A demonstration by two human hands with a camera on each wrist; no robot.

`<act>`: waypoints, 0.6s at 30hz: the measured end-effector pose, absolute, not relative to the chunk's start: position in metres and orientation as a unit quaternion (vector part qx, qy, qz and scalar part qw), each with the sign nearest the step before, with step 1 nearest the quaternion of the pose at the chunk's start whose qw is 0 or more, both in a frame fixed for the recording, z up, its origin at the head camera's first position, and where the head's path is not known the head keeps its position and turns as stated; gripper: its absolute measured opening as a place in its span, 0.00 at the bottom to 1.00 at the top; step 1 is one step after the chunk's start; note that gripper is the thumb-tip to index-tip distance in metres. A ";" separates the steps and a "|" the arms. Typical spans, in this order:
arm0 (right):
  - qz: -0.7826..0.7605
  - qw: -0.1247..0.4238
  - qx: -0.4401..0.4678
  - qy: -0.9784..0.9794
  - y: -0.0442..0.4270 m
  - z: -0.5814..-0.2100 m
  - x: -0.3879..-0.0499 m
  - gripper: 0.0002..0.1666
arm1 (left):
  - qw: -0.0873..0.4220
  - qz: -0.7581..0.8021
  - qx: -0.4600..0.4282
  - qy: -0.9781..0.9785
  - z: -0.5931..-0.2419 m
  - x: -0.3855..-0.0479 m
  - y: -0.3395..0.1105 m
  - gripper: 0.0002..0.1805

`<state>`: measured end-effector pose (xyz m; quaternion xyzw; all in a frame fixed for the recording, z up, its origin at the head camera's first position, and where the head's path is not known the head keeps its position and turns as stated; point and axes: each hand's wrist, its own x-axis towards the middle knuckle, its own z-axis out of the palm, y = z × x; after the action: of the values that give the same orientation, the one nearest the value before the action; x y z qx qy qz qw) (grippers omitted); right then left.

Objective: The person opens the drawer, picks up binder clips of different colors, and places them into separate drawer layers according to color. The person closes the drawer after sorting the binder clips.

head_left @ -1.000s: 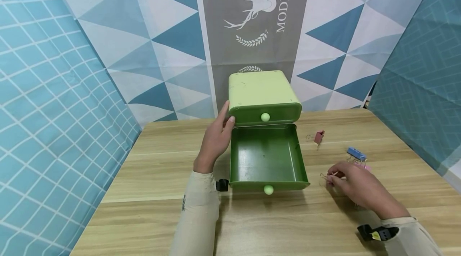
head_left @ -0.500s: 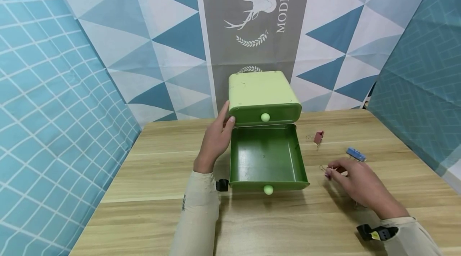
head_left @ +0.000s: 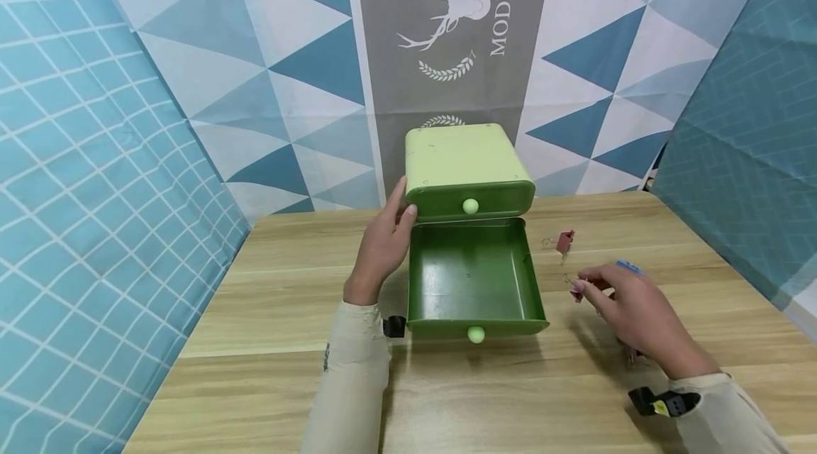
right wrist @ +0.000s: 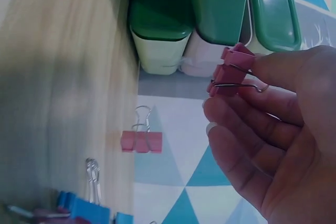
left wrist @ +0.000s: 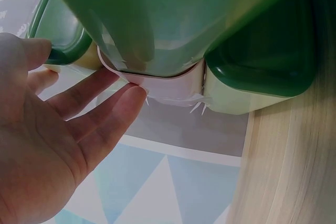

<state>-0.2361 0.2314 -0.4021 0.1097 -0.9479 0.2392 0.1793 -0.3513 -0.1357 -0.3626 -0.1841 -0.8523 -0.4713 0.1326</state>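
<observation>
A drawer box [head_left: 469, 156] with a light green top and green drawer fronts stands at the back of the table. Its middle drawer [head_left: 472, 273] is pulled out, and I see nothing inside. My left hand [head_left: 379, 252] touches the box's left side with fairly straight fingers; in the left wrist view the fingertips meet the pinkish middle section [left wrist: 168, 87]. To the right of the drawer, my right hand [head_left: 638, 312] pinches a pink binder clip [right wrist: 233, 74] between thumb and fingers, raised above the table.
Another pink-red binder clip [head_left: 564, 242] lies right of the box. A blue binder clip [head_left: 630, 267] is partly hidden behind the right hand. A dark reddish clip [head_left: 630, 353] shows beneath the right wrist. Patterned cloth [head_left: 306, 85] hangs behind the wooden table [head_left: 287, 326].
My right hand has lifted the pink binder clip off the table and moved slightly away from me and up. The left hand and the drawer have stayed put.
</observation>
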 end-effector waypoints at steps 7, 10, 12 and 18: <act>0.241 0.223 0.129 -0.936 0.220 -0.398 -0.240 0.11 | 0.131 -0.470 -0.188 -0.852 -0.363 -0.351 -0.136 0.30; 0.244 0.230 0.135 -0.932 0.215 -0.394 -0.240 0.10 | 0.131 -0.470 -0.192 -0.852 -0.363 -0.351 -0.136 0.31; 0.240 0.235 0.142 -0.931 0.211 -0.391 -0.241 0.09 | 0.133 -0.468 -0.194 -0.852 -0.363 -0.351 -0.136 0.31; 0.242 0.246 0.162 -0.924 0.198 -0.379 -0.244 0.08 | 0.138 -0.464 -0.193 -0.853 -0.363 -0.351 -0.136 0.31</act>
<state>-0.2440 0.1985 -0.3793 0.1620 -0.9244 0.2421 0.2462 -0.3510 -0.1361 -0.3629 -0.1930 -0.8534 -0.4642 0.1379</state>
